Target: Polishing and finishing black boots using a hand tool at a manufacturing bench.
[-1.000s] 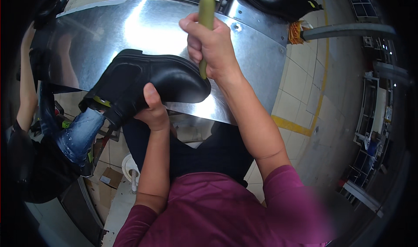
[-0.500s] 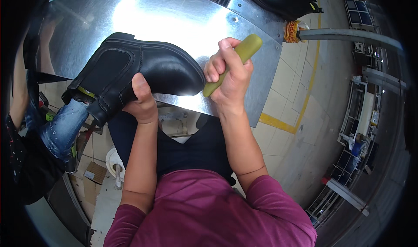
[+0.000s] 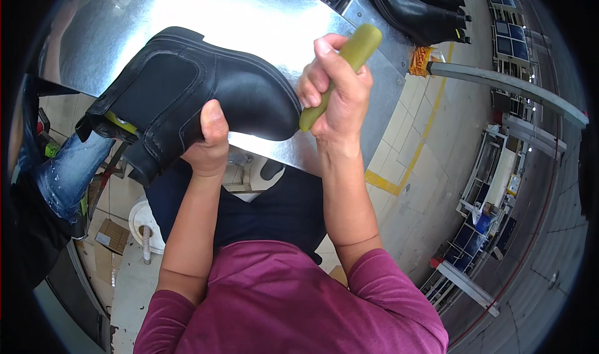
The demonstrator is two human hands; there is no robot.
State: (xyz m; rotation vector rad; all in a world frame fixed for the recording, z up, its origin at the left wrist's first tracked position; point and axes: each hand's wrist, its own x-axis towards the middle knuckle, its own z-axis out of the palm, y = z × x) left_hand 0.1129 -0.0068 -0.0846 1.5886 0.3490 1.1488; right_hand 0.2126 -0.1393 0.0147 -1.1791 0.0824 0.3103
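A black ankle boot [image 3: 249, 95] with an elastic side panel lies on its side in the air, sole away from me and toe to the right. My left hand [image 3: 209, 145] is closed around its upper from the near side, thumb pressed on the leather. Something yellow-green [image 3: 120, 122] shows inside the boot's opening at the left. In my right hand [image 3: 340, 88] is an olive-green bar [image 3: 362, 45] with rounded ends, wrapped by the fingers. The bar's lower end is right by the toe; whether it touches is unclear.
Beyond the boot is a shiny metal tabletop [image 3: 262, 17]. Several black boots [image 3: 415, 14] stand at the far right, near a grey rail [image 3: 499, 76] with an orange wrapper [image 3: 419, 60]. At the left is another person's jeans leg [image 3: 72, 170]. A white bucket [image 3: 140, 220] sits below.
The view has shifted a little. The boot appears slightly larger and higher, and the bar has risen a little in the picture. Both hands keep their grips.
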